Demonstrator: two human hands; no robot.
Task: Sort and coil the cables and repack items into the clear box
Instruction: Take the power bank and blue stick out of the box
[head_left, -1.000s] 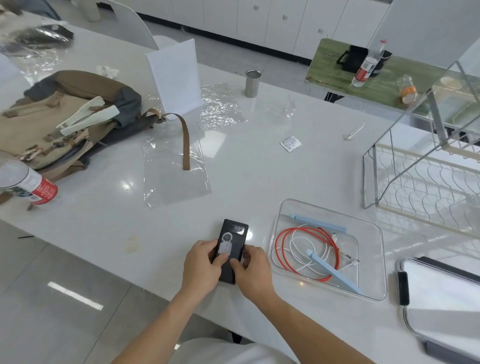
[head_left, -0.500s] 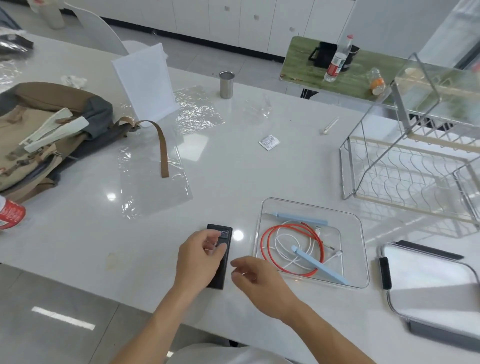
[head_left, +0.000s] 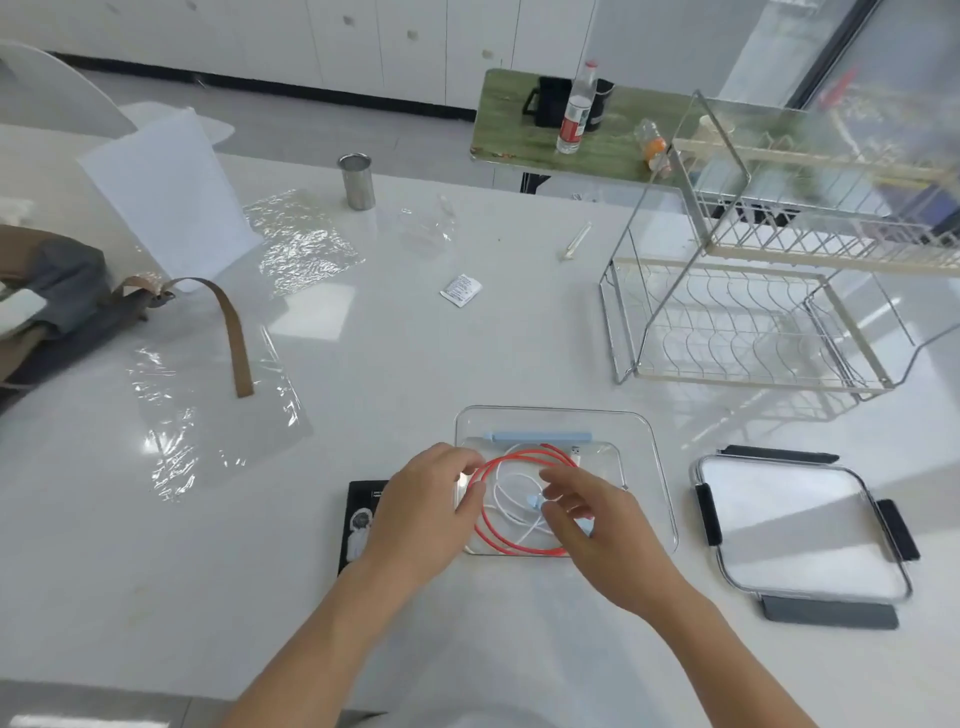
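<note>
- Head view: the clear box (head_left: 655, 457) sat on the white surface (head_left: 415, 374) near its front edge, with its lid (head_left: 795, 525) lying flat just to the right, apart from it.
- Inside the box lay a red cable (head_left: 511, 546) in a loose coil, a white cable (head_left: 506, 488) looped within it, and a light blue stick (head_left: 540, 435) along the far wall.
- A 2nd light blue piece (head_left: 535, 502) showed between the fingers of the right hand; most of it was hidden.
- The left hand (head_left: 421, 509) reached over the box's left rim, its fingers loosely curled at the rim and the red coil; whether its grip pinched anything I could not tell.
- The right hand (head_left: 602, 535) hovered over the middle of the box with fingers spread and bent, grip apart, holding nothing visible.
- A black device (head_left: 358, 525) lay flat on the surface just left of the box, partly covered by the left hand and wrist.
- Farther back stood a wire rack (head_left: 753, 312) at the right, a metal cup (head_left: 357, 182), a small white packet (head_left: 461, 289), sheets of clear plastic (head_left: 208, 415), and a backpack (head_left: 47, 291) at the left edge with its brown strap (head_left: 234, 338) lying on the plastic.
</note>
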